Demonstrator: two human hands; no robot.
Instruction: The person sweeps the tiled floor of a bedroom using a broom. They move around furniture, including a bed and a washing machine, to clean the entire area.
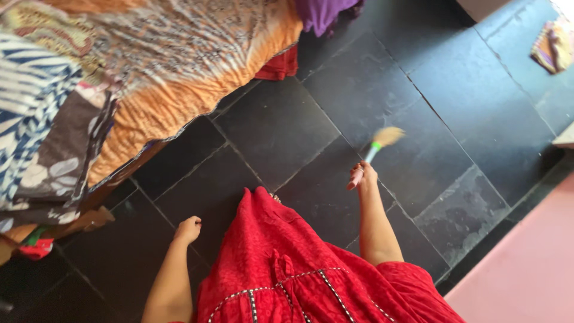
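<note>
My right hand [364, 176] is closed around the handle of a small broom [379, 145] with a pink and green grip and straw-coloured bristles. The bristles are blurred and point away from me over the dark stone floor [335, 101]. My left hand [188, 229] hangs at my side with the fingers curled in and nothing in it. A red patterned garment [281, 263] that I wear fills the lower middle of the view.
A bed [179, 72] with an orange patterned sheet and piled printed cloths [42, 119] takes up the upper left. Purple cloth [323, 12] hangs at its far end. A folded striped cloth [553, 45] lies at the upper right. A pink surface [526, 269] borders the lower right.
</note>
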